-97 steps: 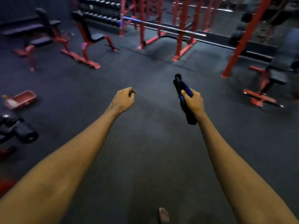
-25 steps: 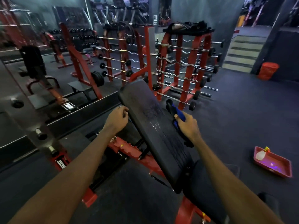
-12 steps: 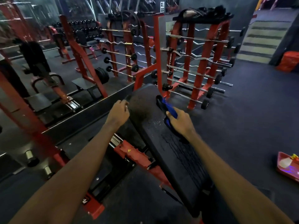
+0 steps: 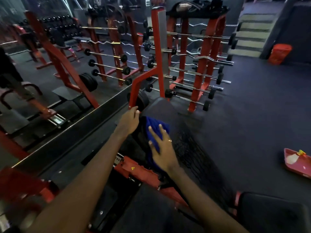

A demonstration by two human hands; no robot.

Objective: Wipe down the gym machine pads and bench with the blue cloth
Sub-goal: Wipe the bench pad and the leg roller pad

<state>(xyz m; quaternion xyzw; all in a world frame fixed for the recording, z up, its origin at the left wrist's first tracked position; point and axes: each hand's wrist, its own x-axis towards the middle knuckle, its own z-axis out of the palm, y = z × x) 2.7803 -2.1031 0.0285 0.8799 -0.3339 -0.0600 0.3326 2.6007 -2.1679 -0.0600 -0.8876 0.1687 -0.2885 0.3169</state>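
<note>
A black inclined back pad (image 4: 183,132) of a red-framed bench runs from centre toward the lower right, with its seat pad (image 4: 272,214) at the bottom right. The blue cloth (image 4: 155,130) lies spread on the pad's left upper part. My right hand (image 4: 162,147) presses flat on the cloth with straight, spread fingers. My left hand (image 4: 128,122) is at the pad's left edge near its top, beside the cloth, fingers loosely bent; what it touches is unclear.
A red upright post (image 4: 157,52) rises just behind the pad's top. A red barbell rack (image 4: 203,64) stands behind it. A mirror wall (image 4: 50,64) fills the left. A red tray with a spray bottle (image 4: 297,163) sits on the floor at right. Stairs (image 4: 252,36) are at the far right.
The cloth was bunched in my right hand's grip; now it is spread on the pad under my flat right hand, further to the pad's left. My view came closer to the bench.
</note>
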